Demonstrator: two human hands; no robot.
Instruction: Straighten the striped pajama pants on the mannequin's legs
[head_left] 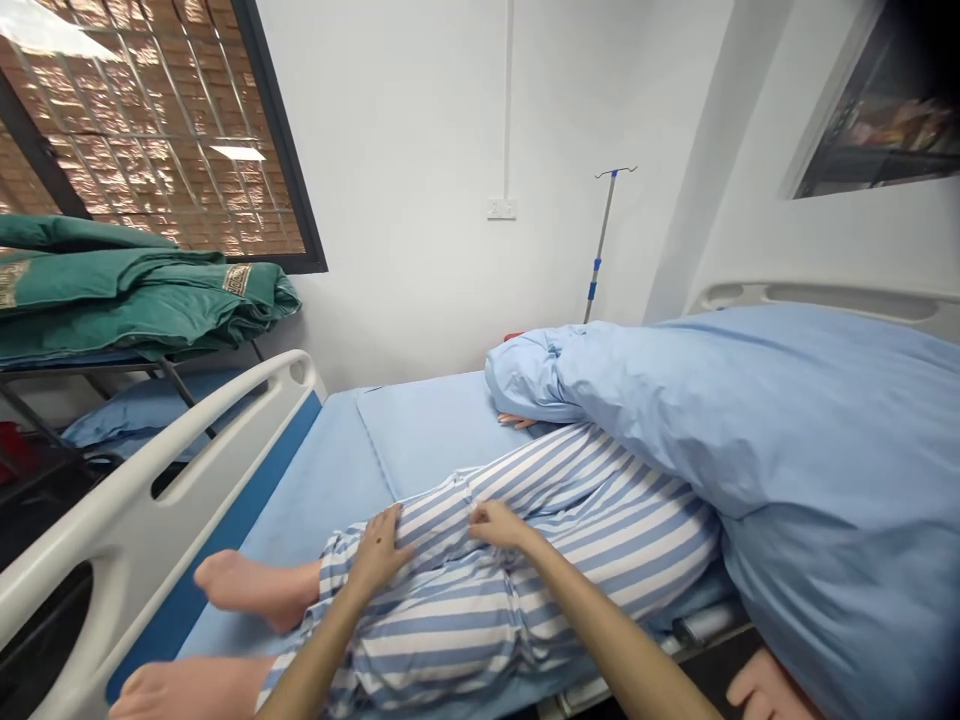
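Blue-and-white striped cloth trousers (457,610) run lower left to centre right beneath the left hand (379,550), fingers spread, and right hand (496,524), curled, perhaps pinching.

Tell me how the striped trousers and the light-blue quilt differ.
Pattern: the striped trousers are blue and white, while the light-blue quilt is plain.
Pose: the striped trousers lie stretched along the bed; the light-blue quilt is heaped at picture right, spilling over the near side.
Contact: the left hand and right hand are at the striped trousers, away from the light-blue quilt.
Shared: both are creased.
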